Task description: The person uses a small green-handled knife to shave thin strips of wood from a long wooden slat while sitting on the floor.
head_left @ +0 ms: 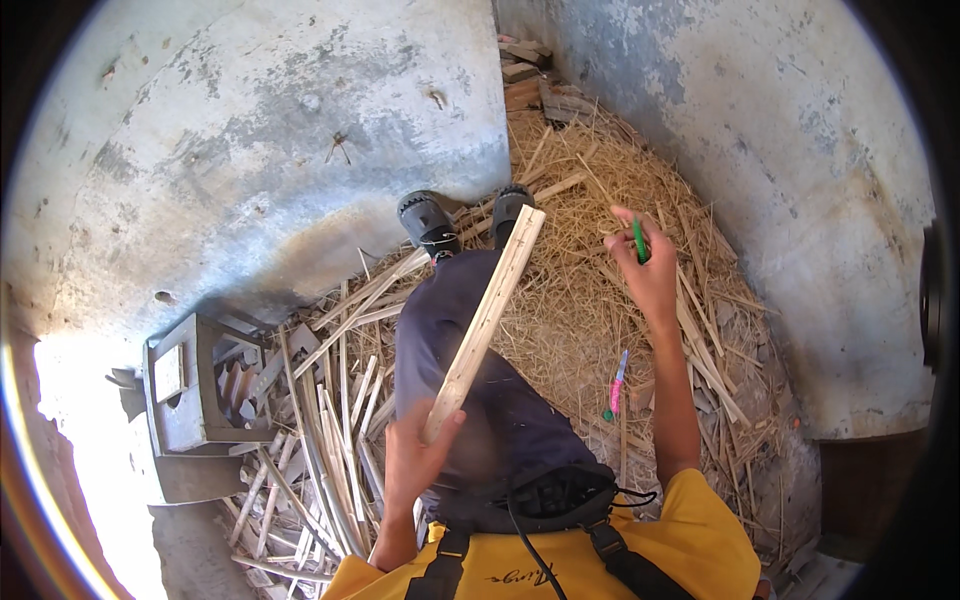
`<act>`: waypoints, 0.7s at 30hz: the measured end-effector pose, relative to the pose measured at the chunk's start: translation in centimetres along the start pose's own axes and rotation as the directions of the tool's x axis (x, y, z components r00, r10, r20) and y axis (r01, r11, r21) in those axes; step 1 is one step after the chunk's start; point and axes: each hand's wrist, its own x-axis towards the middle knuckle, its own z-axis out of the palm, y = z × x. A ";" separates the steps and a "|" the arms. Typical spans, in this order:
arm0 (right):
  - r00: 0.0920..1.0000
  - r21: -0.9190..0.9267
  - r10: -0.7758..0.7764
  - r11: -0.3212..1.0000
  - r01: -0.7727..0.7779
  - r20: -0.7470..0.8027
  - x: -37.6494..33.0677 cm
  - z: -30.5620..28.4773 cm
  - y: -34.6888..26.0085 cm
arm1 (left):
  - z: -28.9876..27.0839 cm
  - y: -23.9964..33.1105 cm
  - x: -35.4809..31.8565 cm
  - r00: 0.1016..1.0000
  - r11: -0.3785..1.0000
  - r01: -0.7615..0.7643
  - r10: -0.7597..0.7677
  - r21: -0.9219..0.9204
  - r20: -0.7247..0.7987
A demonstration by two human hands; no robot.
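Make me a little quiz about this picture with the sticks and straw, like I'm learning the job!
1. True or false: the left hand holds a pale wooden slat by its lower end.
2. What does the right hand pinch in its grip? A) a green marker B) a hammer C) a rope
3. Fill in: a pink and green tool lies on the ____, to the left of the right forearm in the picture.

Key:
1. True. The slat slants up over the person's lap toward the black shoes.
2. A, the green marker, held above the straw.
3. Straw.
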 end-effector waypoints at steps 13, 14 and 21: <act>0.919 0.303 0.018 0.942 -0.148 0.393 -4.0 3.0 -3.7 | 0.9 1.7 0.8 0.998 0.998 0.010 -0.006 -0.054 0.070; 0.910 0.352 0.041 0.914 -0.201 0.413 -4.4 3.7 -4.5 | 0.9 1.5 0.8 0.995 0.998 -0.057 0.059 -0.032 0.076; 0.908 0.540 0.125 0.768 -0.344 0.400 -4.9 5.6 -1.7 | 1.0 2.4 1.2 0.990 0.998 -0.066 0.067 -0.010 0.124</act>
